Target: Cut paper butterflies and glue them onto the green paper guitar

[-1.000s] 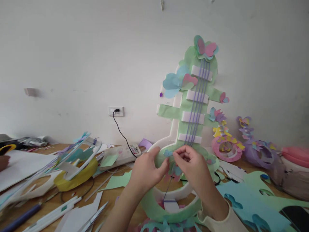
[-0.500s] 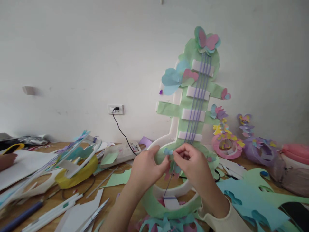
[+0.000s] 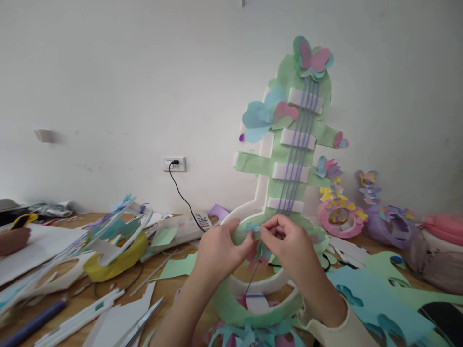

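A handmade guitar (image 3: pixel 278 188) of pale green paper over white board stands upright before me, with purple yarn strings running over white crossbars. A small light-blue paper butterfly (image 3: pixel 252 227) is at its body, between my fingertips. My left hand (image 3: pixel 220 253) is closed at the left edge of the guitar body, its thumb just below the butterfly; some fingers are hidden. With thumb and index pressed together, my right hand (image 3: pixel 285 246) pinches at the butterfly's right side. Larger blue and pink paper butterflies (image 3: pixel 314 60) decorate the headstock and neck.
Left lie white straws (image 3: pixel 79 315), scissors (image 3: pixel 142 320), a blue pen (image 3: pixel 32 320) and a yellow-sided paper model (image 3: pixel 112 262). Another person's hand (image 3: pixel 14 241) is at far left. Blue cut paper (image 3: pixel 376 299), small pink (image 3: pixel 338 224) and purple (image 3: pixel 388 229) guitars stand right.
The guitar's top has tipped slightly up and to the right. My hands stay almost in place at the butterfly. The other person's hand at far left has moved a little rightward.
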`<action>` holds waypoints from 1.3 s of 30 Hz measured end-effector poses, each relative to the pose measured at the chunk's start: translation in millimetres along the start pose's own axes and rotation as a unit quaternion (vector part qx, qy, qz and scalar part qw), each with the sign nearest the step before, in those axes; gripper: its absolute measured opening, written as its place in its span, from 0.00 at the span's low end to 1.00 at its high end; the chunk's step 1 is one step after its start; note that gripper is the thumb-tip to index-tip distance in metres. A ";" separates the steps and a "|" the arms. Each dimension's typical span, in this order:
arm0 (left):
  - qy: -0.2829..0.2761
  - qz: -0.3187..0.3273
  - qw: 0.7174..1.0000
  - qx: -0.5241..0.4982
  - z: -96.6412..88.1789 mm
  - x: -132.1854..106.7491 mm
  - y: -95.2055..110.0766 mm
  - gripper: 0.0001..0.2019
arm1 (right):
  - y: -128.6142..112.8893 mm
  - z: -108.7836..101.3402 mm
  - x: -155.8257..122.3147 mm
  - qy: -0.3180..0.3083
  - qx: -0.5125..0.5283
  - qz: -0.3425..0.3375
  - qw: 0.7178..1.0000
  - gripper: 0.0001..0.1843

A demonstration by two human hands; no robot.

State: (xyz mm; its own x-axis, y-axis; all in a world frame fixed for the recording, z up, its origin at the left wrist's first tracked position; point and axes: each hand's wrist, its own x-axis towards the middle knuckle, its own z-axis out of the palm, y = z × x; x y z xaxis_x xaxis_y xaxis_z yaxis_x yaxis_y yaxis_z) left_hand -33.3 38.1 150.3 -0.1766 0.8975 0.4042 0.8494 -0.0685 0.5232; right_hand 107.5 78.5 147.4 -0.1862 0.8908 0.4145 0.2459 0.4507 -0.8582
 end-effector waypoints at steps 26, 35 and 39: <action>0.019 0.001 1.000 0.001 1.8 2.2 -2.6 0.15 | -4.3 -8.5 -3.5 -0.057 -0.071 -0.041 0.995 0.14; 0.014 0.001 1.000 -0.005 0.4 2.5 -2.6 0.15 | -2.3 -11.1 -2.3 -0.055 -0.075 -0.024 0.995 0.18; 0.014 -0.001 1.000 0.000 0.2 2.6 -2.3 0.15 | -4.3 -10.9 -1.7 -0.058 -0.071 -0.020 0.996 0.17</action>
State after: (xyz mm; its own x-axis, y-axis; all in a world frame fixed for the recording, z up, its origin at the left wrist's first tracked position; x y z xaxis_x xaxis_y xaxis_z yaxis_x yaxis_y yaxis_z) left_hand -35.6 40.6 149.9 -0.1922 0.8851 0.4240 0.8490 -0.0668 0.5242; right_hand 117.1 75.6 153.6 -0.3046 0.8627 0.4036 0.3663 0.4972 -0.7865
